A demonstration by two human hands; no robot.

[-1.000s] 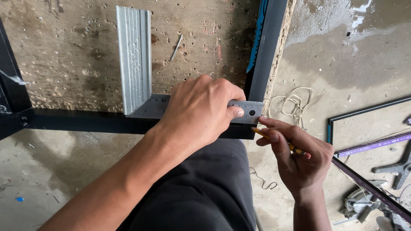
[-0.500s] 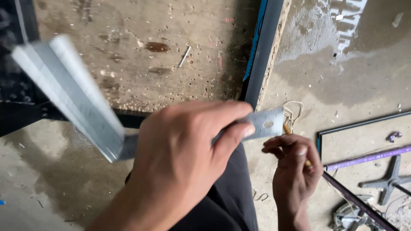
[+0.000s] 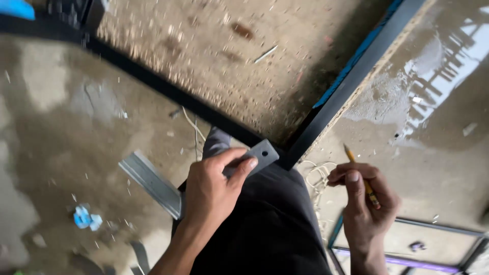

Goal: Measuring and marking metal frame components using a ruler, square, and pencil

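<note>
Grey metal bracket (image 3: 204,173), L-shaped, is gripped in the left hand (image 3: 211,191): fingers wrap over its flat plate, whose holed end juts past the fingertips (image 3: 250,164) toward the black frame corner (image 3: 290,158), while the ribbed leg extends behind the wrist above the concrete floor (image 3: 76,127). The right hand (image 3: 364,198) pinches a yellow pencil (image 3: 361,175) between thumb and fingers, tip up.

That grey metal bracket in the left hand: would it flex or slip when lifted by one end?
The metal bracket looks stiff: its long ribbed leg juts out unsupported from the left hand without sagging. It seems fairly light, since fingers alone pinch its flat holed end. Its smooth grey surface may be somewhat slippery. The right hand holds only a pencil.
</note>
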